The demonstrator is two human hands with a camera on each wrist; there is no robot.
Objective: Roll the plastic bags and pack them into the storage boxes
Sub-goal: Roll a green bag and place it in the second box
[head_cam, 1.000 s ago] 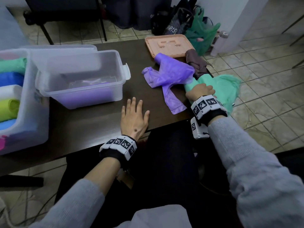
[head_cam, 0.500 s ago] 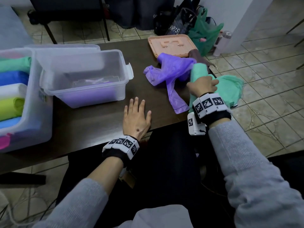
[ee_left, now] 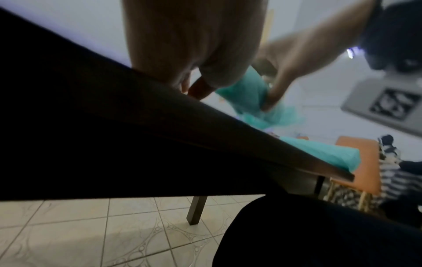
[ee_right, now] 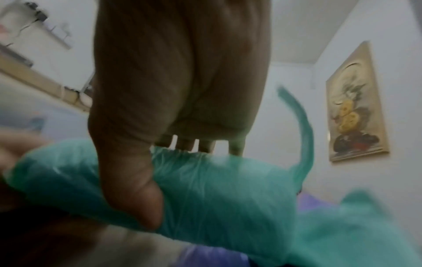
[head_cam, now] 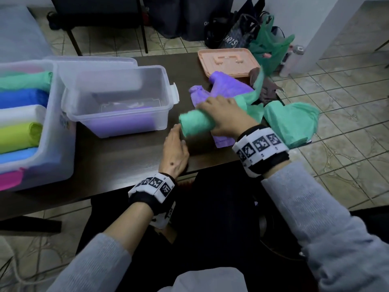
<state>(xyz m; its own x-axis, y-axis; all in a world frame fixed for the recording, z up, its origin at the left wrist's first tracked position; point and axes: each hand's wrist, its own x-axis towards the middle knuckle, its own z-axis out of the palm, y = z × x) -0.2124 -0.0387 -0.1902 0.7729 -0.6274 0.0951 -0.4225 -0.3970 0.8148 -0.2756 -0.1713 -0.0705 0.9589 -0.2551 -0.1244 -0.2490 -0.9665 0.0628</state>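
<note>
Right hand (head_cam: 226,116): my fingers and thumb wrap the green rolled bag (head_cam: 196,122), held just above the table (head_cam: 126,161).
Left hand (head_cam: 175,151): fingers straight, resting on the table, tips beside the roll's near end; I hold nothing.
Green bag tail (head_cam: 255,89): trails up and right from my grip.
Purple bag (head_cam: 227,88): loose, partly under my right hand.
Second green bag (head_cam: 294,123): draped at the table's right edge.
Small clear box (head_cam: 117,102): open, a purple roll inside.
Large clear box (head_cam: 52,131): far left, holds coloured rolls.
Peach lid (head_cam: 228,62): behind the purple bag.
</note>
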